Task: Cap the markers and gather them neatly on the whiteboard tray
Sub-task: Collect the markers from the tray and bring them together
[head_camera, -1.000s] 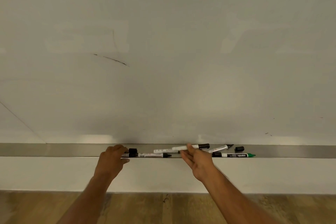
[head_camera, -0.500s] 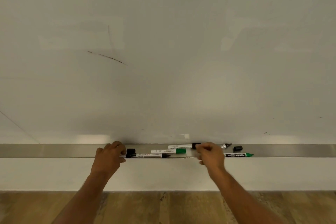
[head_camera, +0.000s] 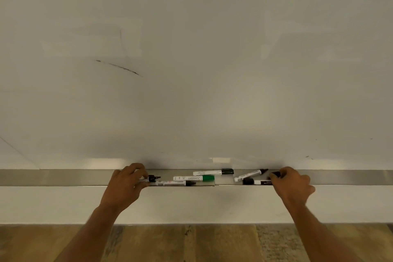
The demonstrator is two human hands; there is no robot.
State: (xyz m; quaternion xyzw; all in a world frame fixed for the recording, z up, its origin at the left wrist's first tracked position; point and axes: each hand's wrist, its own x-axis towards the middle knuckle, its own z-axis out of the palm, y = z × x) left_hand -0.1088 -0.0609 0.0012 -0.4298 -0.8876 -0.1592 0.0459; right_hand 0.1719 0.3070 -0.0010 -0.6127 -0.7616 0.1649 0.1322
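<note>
Several white markers lie on the metal whiteboard tray. A black-capped marker rests at the back, with a green-capped marker in front of it. An uncapped black-tipped marker lies at the front edge. My left hand pinches the end of another uncapped marker. To the right, an uncapped marker lies tilted. My right hand has its fingertips closed on a loose black cap. It also covers most of a black-ended marker.
The whiteboard rises right behind the tray and bears a short dark stroke. A white wall strip runs below the tray, with wooden floor under it. The tray extends bare to both sides.
My right hand has set the black-capped marker down at the back of the tray and moved right onto the loose black cap. My left hand has closed on the leftmost marker.
</note>
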